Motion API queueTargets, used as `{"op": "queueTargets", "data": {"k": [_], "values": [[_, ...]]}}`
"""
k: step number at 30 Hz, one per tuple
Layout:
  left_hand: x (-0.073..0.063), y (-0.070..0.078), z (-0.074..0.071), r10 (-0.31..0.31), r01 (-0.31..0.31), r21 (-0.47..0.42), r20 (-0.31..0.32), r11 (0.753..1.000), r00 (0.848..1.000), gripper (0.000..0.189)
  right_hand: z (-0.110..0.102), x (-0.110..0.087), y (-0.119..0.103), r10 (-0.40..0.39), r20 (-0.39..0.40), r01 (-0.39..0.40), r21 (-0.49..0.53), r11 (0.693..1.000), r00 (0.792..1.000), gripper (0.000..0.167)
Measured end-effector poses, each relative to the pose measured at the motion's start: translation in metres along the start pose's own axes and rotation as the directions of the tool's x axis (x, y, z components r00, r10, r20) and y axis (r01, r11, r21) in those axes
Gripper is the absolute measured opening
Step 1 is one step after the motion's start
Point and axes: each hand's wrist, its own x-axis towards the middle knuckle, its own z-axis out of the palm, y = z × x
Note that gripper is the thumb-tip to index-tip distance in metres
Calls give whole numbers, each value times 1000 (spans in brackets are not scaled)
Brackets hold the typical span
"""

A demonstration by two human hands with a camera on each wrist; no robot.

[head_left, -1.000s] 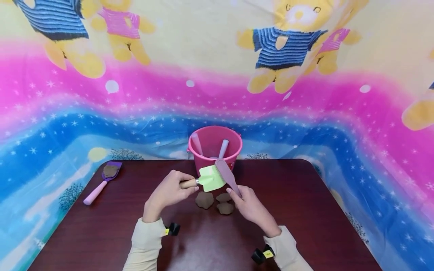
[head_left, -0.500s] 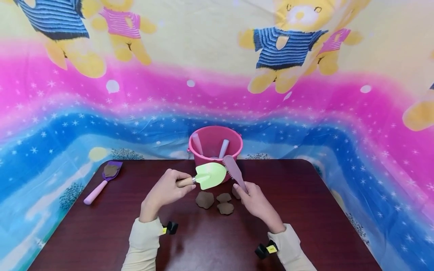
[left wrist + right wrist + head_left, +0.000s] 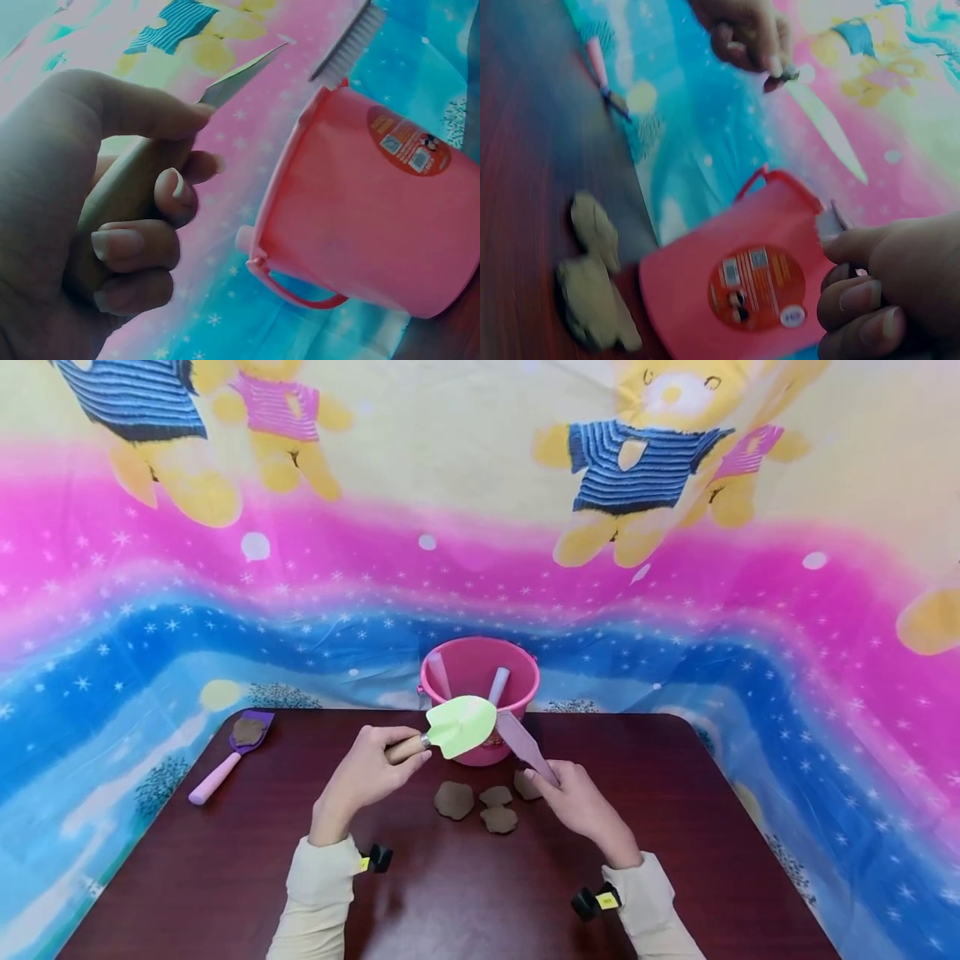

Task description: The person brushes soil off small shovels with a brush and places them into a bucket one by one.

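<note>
My left hand point(image 3: 363, 785) grips the wooden handle of a small trowel point(image 3: 467, 727), fingers curled round it. Its light green blade is raised in front of the bucket's rim. In my right hand point(image 3: 583, 810) is a mauve brush point(image 3: 523, 745), held by its handle, with its head close to the blade's tip. White bristles point(image 3: 356, 46) show in the left wrist view. Behind both tools stands the pink bucket point(image 3: 360, 217), with two pale handles point(image 3: 498, 685) leaning inside. Several flat brown clay-like lumps point(image 3: 453, 800) lie on the table below, one partly hidden by my right hand.
At the table's back left lies a purple shovel point(image 3: 215, 778) with a pink handle, a brown lump point(image 3: 248, 732) on its blade. The dark wooden table point(image 3: 457, 902) meets a printed bear cloth point(image 3: 480, 577) hanging behind and at the sides.
The trowel has risen, with its blade turned tip upward to the right. The brush has shifted right, off the blade's face, and another brown lump shows beside my right hand.
</note>
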Motion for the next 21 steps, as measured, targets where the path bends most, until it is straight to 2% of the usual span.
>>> {"op": "queueTargets", "data": {"k": [2, 6, 10, 13, 17, 21], "values": [[1, 0, 3, 5, -4, 18, -39, 1000, 999, 8, -3, 1, 5, -22, 2, 22, -45, 999, 1000, 30], [8, -3, 8, 13, -4, 82, -114, 997, 993, 19, -8, 3, 17, -40, 4, 40, -102, 994, 999, 24], [21, -6, 10, 50, -20, 164, -178, 986, 983, 22, -10, 5, 26, -26, 25, 29, -131, 991, 999, 26], [35, -6, 9, 53, -12, 193, -207, 981, 977, 22, -10, 6, 31, -24, 60, 34, -162, 986, 998, 31], [56, -8, 7, 0, 47, 245, -189, 968, 982, 21, -8, 7, 36, -14, 92, 33, -203, 979, 996, 28], [75, -13, 4, -62, 101, 312, -130, 945, 990, 20, -6, 7, 36, 1, 112, 23, -209, 978, 994, 26]]}}
